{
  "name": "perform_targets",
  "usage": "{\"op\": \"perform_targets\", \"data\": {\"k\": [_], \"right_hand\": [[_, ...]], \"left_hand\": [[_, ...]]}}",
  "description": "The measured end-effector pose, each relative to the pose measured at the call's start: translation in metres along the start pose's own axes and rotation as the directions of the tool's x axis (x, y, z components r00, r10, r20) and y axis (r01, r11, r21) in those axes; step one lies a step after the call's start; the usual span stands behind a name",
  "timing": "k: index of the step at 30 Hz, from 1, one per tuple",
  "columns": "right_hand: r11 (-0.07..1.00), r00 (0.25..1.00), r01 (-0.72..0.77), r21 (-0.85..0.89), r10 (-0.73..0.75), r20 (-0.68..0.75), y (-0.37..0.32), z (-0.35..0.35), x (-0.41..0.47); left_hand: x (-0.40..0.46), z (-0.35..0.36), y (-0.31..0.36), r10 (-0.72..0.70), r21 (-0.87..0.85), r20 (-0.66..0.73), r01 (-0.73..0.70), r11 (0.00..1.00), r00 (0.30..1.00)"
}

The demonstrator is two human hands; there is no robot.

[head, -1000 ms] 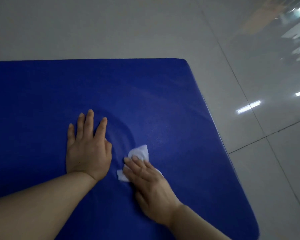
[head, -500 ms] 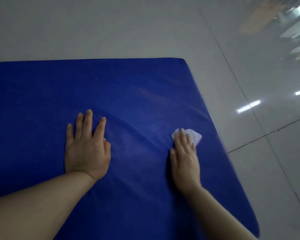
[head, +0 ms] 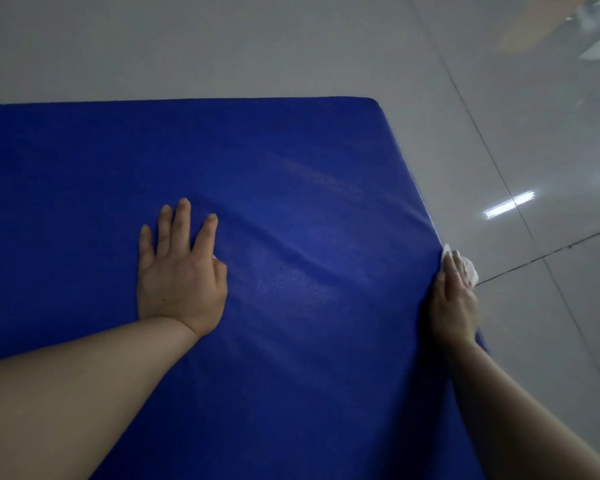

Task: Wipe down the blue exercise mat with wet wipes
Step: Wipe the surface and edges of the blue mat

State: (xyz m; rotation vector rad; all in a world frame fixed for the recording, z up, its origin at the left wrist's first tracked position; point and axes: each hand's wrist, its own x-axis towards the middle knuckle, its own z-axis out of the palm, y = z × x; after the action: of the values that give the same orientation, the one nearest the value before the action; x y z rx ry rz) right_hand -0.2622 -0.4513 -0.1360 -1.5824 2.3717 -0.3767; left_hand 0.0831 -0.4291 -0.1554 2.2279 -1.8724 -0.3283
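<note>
My right hand [head: 453, 299] presses a wet wipe [head: 468, 268] at the blue exercise mat's [head: 291, 168] right edge; my left hand [head: 181, 278] lies flat, leftward on unwiped mat.

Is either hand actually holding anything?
The right hand presses a white wipe under its fingers at the mat's right edge; left hand lies flat, empty.

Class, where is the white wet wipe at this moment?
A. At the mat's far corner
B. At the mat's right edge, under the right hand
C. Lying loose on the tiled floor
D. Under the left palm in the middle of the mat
B: the wet wipe shows under the right hand at the right edge of the blue mat.
</note>
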Motion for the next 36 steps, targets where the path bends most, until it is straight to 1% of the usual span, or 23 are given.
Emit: {"op": "perform_targets", "data": {"k": [3,5,6,8,9,10,11,15,17,19,21,24,25,26,27,28,30,31,32,33,34,35,36], "right_hand": [[0.992,0.994,0.112,0.051,-0.112,0.006,-0.022,0.01,-0.041],[0.945,0.949,0.301,0.127,-0.31,0.057,-0.041,0.016,-0.076],[0.897,0.901,0.402,0.183,-0.423,0.094,-0.049,0.018,-0.095],[0.776,0.753,0.59,0.224,-0.629,0.194,-0.057,0.027,-0.136],[0.723,0.675,0.662,0.197,-0.69,0.26,-0.058,0.03,-0.153],[0.693,0.627,0.702,0.161,-0.71,0.32,-0.057,0.032,-0.164],[0.686,0.612,0.715,0.133,-0.707,0.354,-0.055,0.033,-0.168],[0.698,0.632,0.713,0.069,-0.682,0.369,-0.044,0.028,-0.15],[0.772,0.728,0.635,0.019,-0.606,0.321,-0.027,0.021,-0.128],[0.877,0.861,0.477,-0.055,-0.454,0.23,-0.001,0.009,-0.1],[0.957,0.958,0.266,-0.111,-0.25,0.143,0.024,-0.003,-0.073],[0.993,0.997,0.045,-0.109,-0.038,0.067,0.022,-0.003,-0.063],[0.996,0.998,0.039,-0.083,-0.035,0.048,0.011,0.001,-0.071],[0.993,0.994,0.104,-0.057,-0.101,0.042,-0.003,0.005,-0.086],[0.969,0.968,0.244,-0.027,-0.241,0.071,-0.017,0.01,-0.107],[0.904,0.895,0.427,0.01,-0.424,0.138,-0.028,0.014,-0.135],[0.693,0.639,0.718,0.068,-0.695,0.331,-0.032,0.024,-0.194],[0.599,0.52,0.796,0.088,-0.75,0.408,-0.028,0.025,-0.215],[0.547,0.452,0.83,0.109,-0.773,0.444,-0.023,0.024,-0.221],[0.552,0.451,0.823,0.134,-0.778,0.439,-0.018,0.021,-0.213],[0.59,0.499,0.796,0.134,-0.766,0.405,-0.013,0.018,-0.199],[0.651,0.577,0.751,0.112,-0.728,0.37,-0.009,0.014,-0.182],[0.732,0.68,0.677,0.072,-0.66,0.319,-0.004,0.01,-0.163]], "left_hand": [[0.001,0.0,0.0,0.004,-0.004,0.002,-0.004,1.0,1.0],[0.001,-0.001,-0.001,0.007,-0.006,0.002,-0.007,1.0,1.0],[0.0,-0.001,-0.001,0.009,-0.01,0.006,-0.008,1.0,1.0],[0.0,-0.002,0.0,0.012,-0.038,-0.003,-0.012,0.999,1.0],[0.001,-0.003,0.0,0.013,-0.067,-0.015,-0.014,0.998,1.0],[0.0,-0.005,0.0,0.017,-0.103,-0.028,-0.02,0.994,0.999],[-0.002,-0.008,0.0,0.034,-0.145,-0.039,-0.04,0.989,0.999],[-0.048,-0.014,0.01,0.213,-0.282,-0.012,-0.208,0.937,0.977],[-0.09,-0.008,0.022,0.239,-0.281,0.041,-0.218,0.934,0.97],[-0.118,-0.002,0.033,0.232,-0.257,0.079,-0.206,0.944,0.969],[-0.125,0.002,0.038,0.227,-0.193,0.102,-0.205,0.96,0.968],[-0.119,0.005,0.036,0.227,-0.147,0.113,-0.209,0.967,0.967],[-0.119,0.005,0.035,0.227,-0.154,0.117,-0.209,0.966,0.967],[-0.12,0.004,0.035,0.227,-0.162,0.117,-0.206,0.965,0.967],[-0.12,0.004,0.035,0.227,-0.163,0.113,-0.208,0.965,0.967],[-0.12,0.003,0.035,0.231,-0.158,0.108,-0.213,0.964,0.967],[-0.119,0.003,0.034,0.246,-0.149,0.101,-0.23,0.962,0.964],[-0.118,0.003,0.033,0.255,-0.146,0.103,-0.239,0.96,0.962],[-0.118,0.003,0.033,0.258,-0.143,0.102,-0.242,0.96,0.961],[-0.118,0.003,0.033,0.258,-0.143,0.101,-0.242,0.96,0.961],[-0.117,0.002,0.033,0.255,-0.143,0.097,-0.24,0.96,0.962],[-0.116,0.002,0.034,0.253,-0.142,0.095,-0.238,0.961,0.963],[-0.117,0.002,0.035,0.252,-0.141,0.093,-0.238,0.961,0.963]]}}
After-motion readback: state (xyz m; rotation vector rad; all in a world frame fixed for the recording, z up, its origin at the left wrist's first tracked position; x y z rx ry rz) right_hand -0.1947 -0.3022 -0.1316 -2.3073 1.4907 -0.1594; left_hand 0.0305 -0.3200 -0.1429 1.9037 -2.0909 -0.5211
